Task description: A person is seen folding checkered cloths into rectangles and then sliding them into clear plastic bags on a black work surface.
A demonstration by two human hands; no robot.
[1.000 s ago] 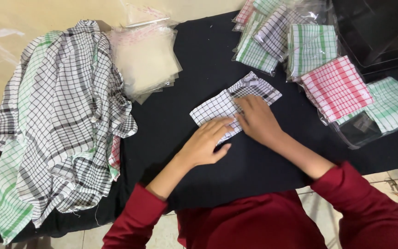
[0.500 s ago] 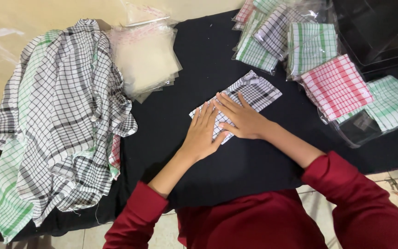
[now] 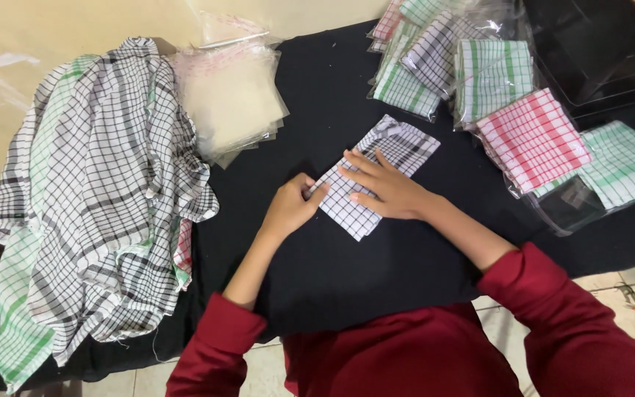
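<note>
Table (image 3: 347, 95) draped in black carries everything we see: at nine o'clock a big loose heap of unfolded checked cloths (image 3: 97, 220), at eleven a stack of clear plastic bags (image 3: 233, 103), and from one to three o'clock bagged folded cloths (image 3: 494, 110) in green, red and black checks. At centre lies the black-and-white checked cloth (image 3: 376, 180), folded to a narrow strip running toward one o'clock, likely held flat to set the crease. We note the right hand (image 3: 387, 187) spread open, palm pressing it down, and the left hand (image 3: 292, 209) loosely curled, fingertips pinching its eight o'clock edge.
</note>
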